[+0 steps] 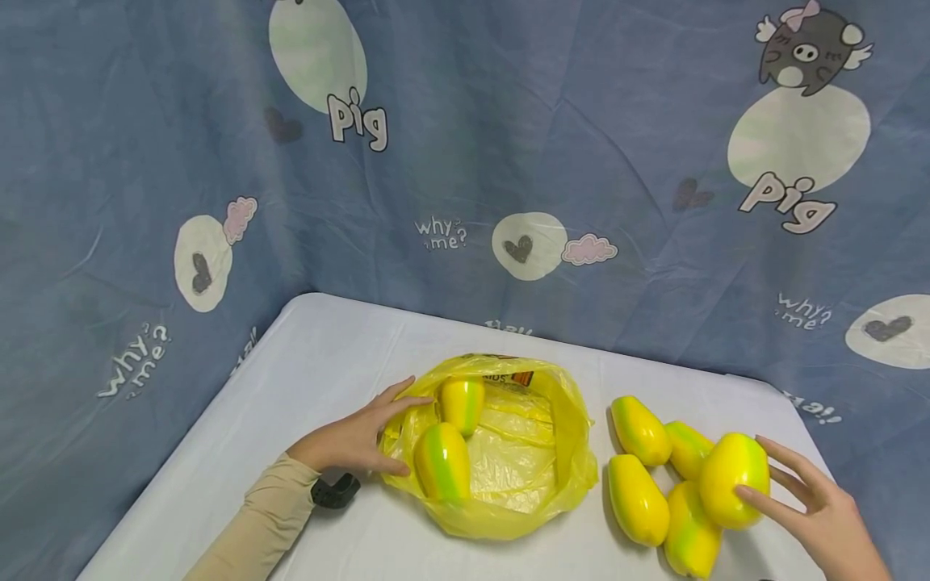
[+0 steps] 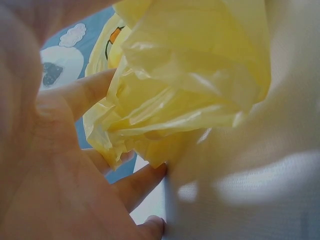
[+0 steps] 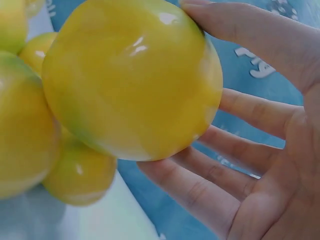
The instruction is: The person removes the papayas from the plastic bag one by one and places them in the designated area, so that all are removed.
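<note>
A yellow plastic bag [image 1: 508, 520] stands with its mouth spread wide, and two yellow papayas with green stripes lie inside, one papaya [image 1: 441, 464] nearer and one papaya [image 1: 462, 403] behind it. My left hand [image 1: 363, 440] is at the bag's left rim, fingers spread and fairly straight; the left wrist view shows crumpled plastic [image 2: 190, 75] against them. On the right, my right hand [image 1: 817, 504] grips a papaya [image 1: 734, 482] between thumb and fingers. The right wrist view shows this papaya [image 3: 132, 80] large, with fingertips along its side.
Several more papayas lie grouped right of the bag, among them one papaya [image 1: 641, 432] at the back and one papaya [image 1: 638, 500] in front. A black strap-like object [image 1: 336, 491] is by the left wrist. The white table [image 1: 349, 347] meets a blue printed curtain [image 1: 450, 177].
</note>
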A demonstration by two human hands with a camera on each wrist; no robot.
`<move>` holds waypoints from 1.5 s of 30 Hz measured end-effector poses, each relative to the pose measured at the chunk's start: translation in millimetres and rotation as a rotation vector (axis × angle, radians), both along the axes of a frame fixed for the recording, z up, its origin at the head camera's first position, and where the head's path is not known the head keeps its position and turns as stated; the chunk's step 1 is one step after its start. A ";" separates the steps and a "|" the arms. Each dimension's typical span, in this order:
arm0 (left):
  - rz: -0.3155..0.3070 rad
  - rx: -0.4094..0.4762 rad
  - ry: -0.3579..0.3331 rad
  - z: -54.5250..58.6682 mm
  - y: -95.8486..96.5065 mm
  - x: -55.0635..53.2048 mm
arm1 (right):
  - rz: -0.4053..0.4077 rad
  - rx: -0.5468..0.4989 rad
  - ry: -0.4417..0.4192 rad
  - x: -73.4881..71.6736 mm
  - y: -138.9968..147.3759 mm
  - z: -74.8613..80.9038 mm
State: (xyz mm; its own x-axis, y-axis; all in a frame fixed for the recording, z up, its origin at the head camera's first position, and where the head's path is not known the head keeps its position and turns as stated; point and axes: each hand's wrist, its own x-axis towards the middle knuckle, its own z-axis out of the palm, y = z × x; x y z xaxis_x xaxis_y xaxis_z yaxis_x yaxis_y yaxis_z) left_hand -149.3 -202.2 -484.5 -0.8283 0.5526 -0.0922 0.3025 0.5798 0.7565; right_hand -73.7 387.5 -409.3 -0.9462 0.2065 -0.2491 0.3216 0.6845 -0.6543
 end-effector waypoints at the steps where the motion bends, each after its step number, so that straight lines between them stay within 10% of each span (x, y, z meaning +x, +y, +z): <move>1: -0.001 0.003 0.001 0.0 -0.1 -0.3 | -0.012 0.009 -0.003 0.4 2.0 -0.5; 22: -0.003 -0.019 -0.009 -1.3 1.1 -3.1 | -0.092 -0.038 -0.239 3.8 42.1 -23.4; 45: -0.005 -0.010 0.001 -0.6 0.1 -2.0 | 0.085 -0.030 -0.390 3.0 46.8 -46.2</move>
State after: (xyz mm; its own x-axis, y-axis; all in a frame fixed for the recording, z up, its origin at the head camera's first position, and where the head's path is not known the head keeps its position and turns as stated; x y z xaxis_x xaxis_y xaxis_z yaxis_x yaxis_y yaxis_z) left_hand -151.3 -202.1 -485.1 -0.8259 0.5555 -0.0966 0.3064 0.5860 0.7501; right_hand -70.7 434.3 -455.5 -0.7931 0.1185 -0.5974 0.4924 0.7020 -0.5145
